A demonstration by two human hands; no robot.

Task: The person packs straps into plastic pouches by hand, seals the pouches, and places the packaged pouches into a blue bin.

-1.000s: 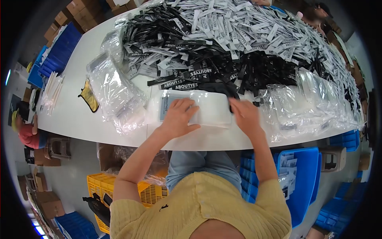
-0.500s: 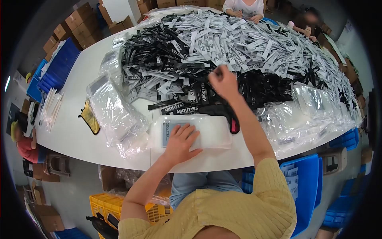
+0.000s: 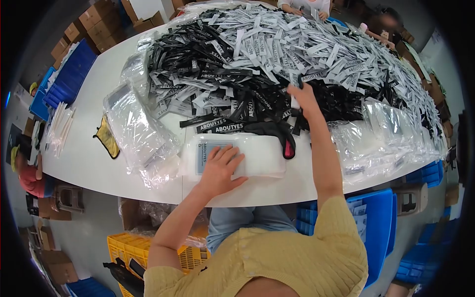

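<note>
My left hand (image 3: pixel 221 170) lies flat, fingers spread, on a stack of clear plastic bags (image 3: pixel 264 156) printed with a grey-blue label panel. Out over the front of a heap of packets, my right hand (image 3: pixel 306 101) is closed around a narrow white packet (image 3: pixel 295 102); part of it shows below the fingers. Black packets (image 3: pixel 225 126) lettered ABOUTYES lie just behind the bag stack. Between that stack and my right forearm sits a black cloth item with a pink patch (image 3: pixel 288 148).
White packets (image 3: pixel 277 44) spread across the table's far side. Bundles of clear bags lie left (image 3: pixel 141 126) and right (image 3: pixel 356 148). A yellow cloth (image 3: pixel 106 138) rests at left. Blue bins (image 3: pixel 373 222) and a yellow crate (image 3: pixel 131 247) stand below. Other people are around the table.
My right hand has shifted right over the heap and now grips a white packet. My left hand stays on the bag stack. The whole view has shifted slightly.
</note>
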